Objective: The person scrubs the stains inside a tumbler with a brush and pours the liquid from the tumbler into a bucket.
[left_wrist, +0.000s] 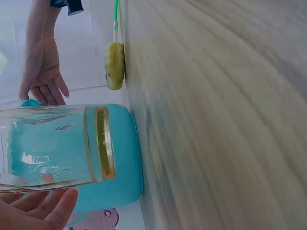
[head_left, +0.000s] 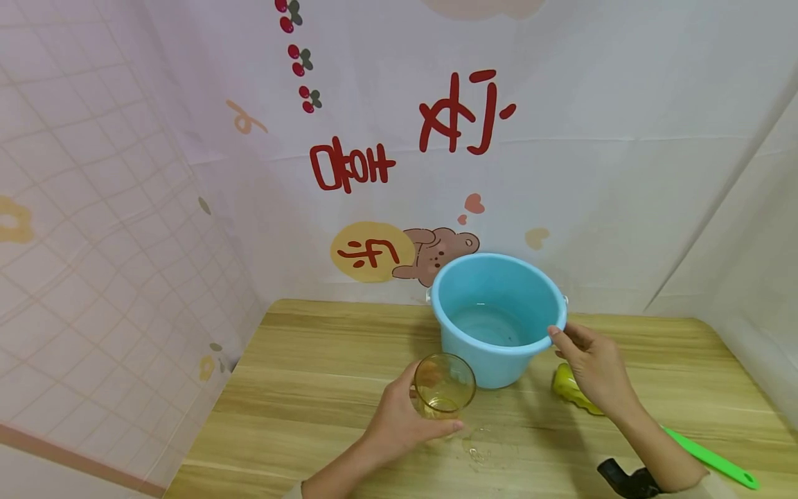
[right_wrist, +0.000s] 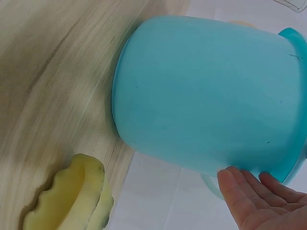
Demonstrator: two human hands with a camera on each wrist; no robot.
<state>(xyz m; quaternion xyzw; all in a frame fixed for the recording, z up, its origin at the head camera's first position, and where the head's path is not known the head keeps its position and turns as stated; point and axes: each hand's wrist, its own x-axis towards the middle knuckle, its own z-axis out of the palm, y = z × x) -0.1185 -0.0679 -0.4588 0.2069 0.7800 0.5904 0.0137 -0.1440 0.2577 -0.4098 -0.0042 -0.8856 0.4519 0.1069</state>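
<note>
Glass point(head_left: 445, 409) held at the bucket's point(head_left: 489, 367) seven o'clock

The left hand point(head_left: 399, 423) curls round it above the counter point(head_left: 299, 374); the right hand point(head_left: 592, 364) holds the rim at four o'clock, thumb on top. Damp fingers could let the glass slip, I'd say, and a hard pull on that rim could slosh the bucket's shallow water. What looks like a wet patch point(head_left: 480, 454) lies at six. Toward half past four, a yellow object point(head_left: 566, 384) and green handle point(head_left: 711, 457) crowd the right forearm.

Light-blue bucket point(head_left: 485, 366), amber-tinted glass point(head_left: 445, 383), yellow sponge point(head_left: 572, 388), bright-green handle point(head_left: 712, 458), tan wood-grained tabletop point(head_left: 299, 388)
</note>
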